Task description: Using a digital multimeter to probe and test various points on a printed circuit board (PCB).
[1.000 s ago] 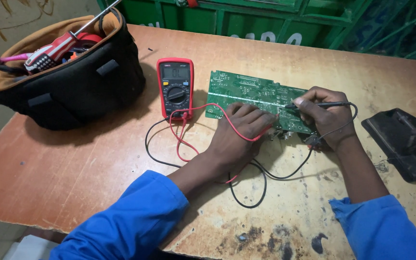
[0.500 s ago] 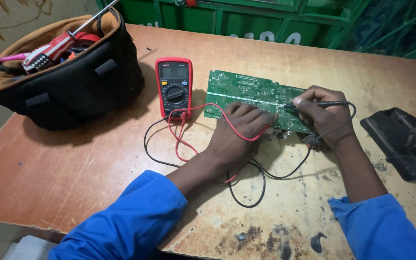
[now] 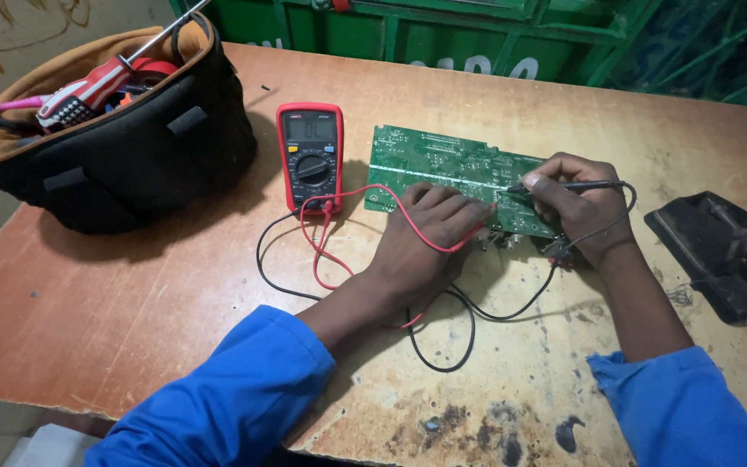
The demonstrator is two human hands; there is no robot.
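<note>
Circuit board: the green circuit board lies flat on the tabletop, long axis running from 9 o'clock to 3 o'clock, tilted slightly down at the right end.
Right hand: the right hand sits on the board's right end, fingers pinched together on the black probe; the probe points toward 9 o'clock, its tip down on the board.
Left hand: the left hand lies palm down at the board's near edge, fingers spread over its middle; the red lead crosses the knuckles, and whether those fingers clamp the red probe I cannot tell.
Key relation: from the left fingers, the black tip is at about 2 o'clock, near; both hands are touching the board, the right one farther along its long axis.
Meter: the red multimeter stands just beside the board at its 9 o'clock end, leads looping toward 6 o'clock.
Surroundings: black tool bag at 10 o'clock of the meter; a dark stand well apart at 3 o'clock.
</note>
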